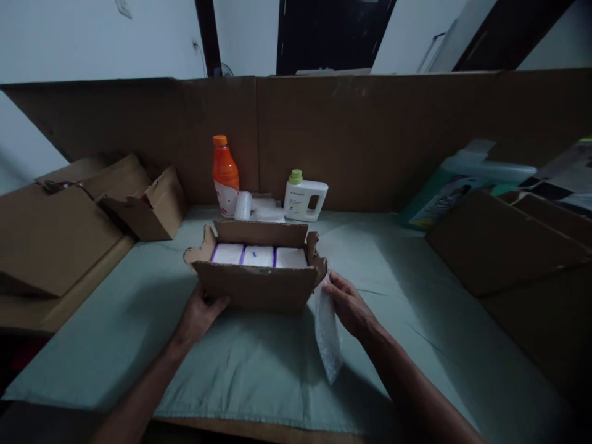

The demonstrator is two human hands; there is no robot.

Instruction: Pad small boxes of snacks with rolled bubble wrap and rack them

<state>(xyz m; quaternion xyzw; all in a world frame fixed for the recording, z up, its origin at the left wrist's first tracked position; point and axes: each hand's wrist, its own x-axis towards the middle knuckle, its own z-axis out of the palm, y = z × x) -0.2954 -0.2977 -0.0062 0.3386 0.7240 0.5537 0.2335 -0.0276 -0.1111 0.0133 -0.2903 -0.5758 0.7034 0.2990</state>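
An open cardboard box with torn upper edges sits in front of me on the green cloth. Inside it stand three white packs with purple edges, side by side. My left hand grips the box's lower left corner, thumb along the front face. At the box's right end, my right hand pinches a strip of bubble wrap, which hangs down beside the box. Some of the right fingertips are hidden behind the wrap.
Behind the box stand an orange bottle, rolled bubble wrap and a white jug with a green cap. Cardboard boxes are at the left. A teal jug leans by more cardboard at right. A cardboard wall closes the back.
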